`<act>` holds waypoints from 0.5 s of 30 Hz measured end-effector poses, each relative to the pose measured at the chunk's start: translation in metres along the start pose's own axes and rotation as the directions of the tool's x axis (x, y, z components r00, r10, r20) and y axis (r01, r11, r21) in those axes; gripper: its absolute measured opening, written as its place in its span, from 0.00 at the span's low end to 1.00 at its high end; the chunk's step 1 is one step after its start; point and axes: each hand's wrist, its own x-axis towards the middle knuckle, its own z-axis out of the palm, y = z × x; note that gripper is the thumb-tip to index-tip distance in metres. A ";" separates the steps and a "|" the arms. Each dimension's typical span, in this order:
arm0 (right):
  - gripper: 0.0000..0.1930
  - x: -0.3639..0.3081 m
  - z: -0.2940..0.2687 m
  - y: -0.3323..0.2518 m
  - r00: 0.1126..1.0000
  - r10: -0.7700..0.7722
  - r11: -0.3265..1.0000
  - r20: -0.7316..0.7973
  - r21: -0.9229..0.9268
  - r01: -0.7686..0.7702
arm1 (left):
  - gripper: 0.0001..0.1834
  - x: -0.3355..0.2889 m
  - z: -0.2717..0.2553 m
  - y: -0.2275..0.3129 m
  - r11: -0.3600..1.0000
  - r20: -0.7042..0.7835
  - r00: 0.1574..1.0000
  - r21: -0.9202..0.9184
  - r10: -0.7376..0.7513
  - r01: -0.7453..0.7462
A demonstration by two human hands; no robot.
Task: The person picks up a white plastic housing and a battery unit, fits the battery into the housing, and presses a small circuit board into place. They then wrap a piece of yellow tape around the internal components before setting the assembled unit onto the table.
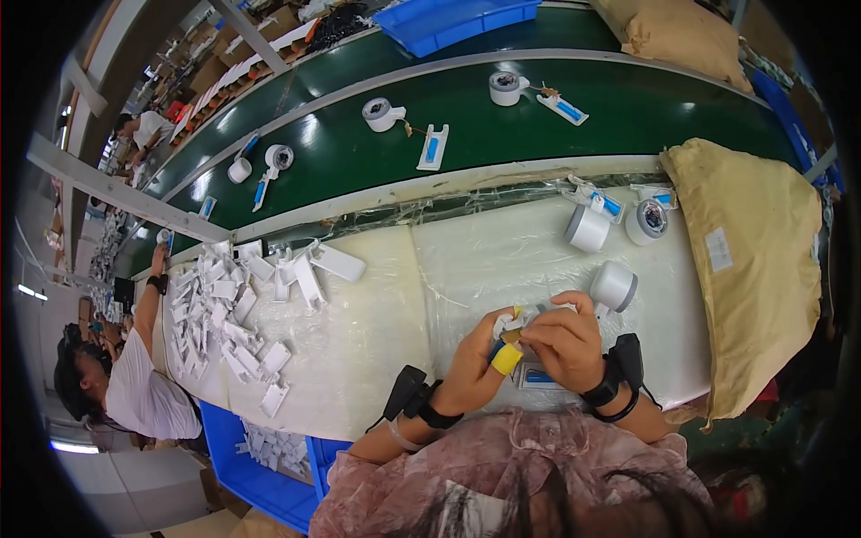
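My left hand (pixel 478 360) and my right hand (pixel 567 345) meet above the near side of the covered table, fingers closed around a small piece that they mostly hide. Bits of white and grey show between the fingertips, and yellow tape (pixel 508 360) shows at my left fingers. Just below my right hand lies a white holder with a blue strip (pixel 536 377). A white cylindrical unit with a grey rim (pixel 614 286) rests beyond my right fingers. Farther back, two more such units, one lying on its side (pixel 587 229) and one facing up (pixel 647 221), sit beside white holders.
Many loose white plastic covers (pixel 220 300) are heaped at the left. A tan sack (pixel 744 269) stands at the right. Behind runs a green conveyor (pixel 332 157) carrying several wired units (pixel 380 114). A blue bin (pixel 235 441) sits lower left; a co-worker (pixel 148 394) reaches toward the belt.
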 end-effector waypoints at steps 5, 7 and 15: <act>0.12 0.002 -0.001 -0.002 1.000 -0.003 1.000 0.005 -0.007 0.003 | 0.22 0.000 0.000 -0.003 0.998 -0.030 0.999 0.061 -0.022 0.024; 0.12 0.002 -0.001 -0.001 1.000 -0.004 1.000 0.007 -0.009 0.004 | 0.22 0.001 0.001 -0.004 0.997 -0.036 0.999 0.069 -0.016 0.019; 0.14 -0.002 -0.001 -0.002 1.000 -0.015 1.000 0.020 -0.004 0.016 | 0.19 0.001 0.005 -0.008 0.980 -0.100 0.994 0.198 0.042 -0.022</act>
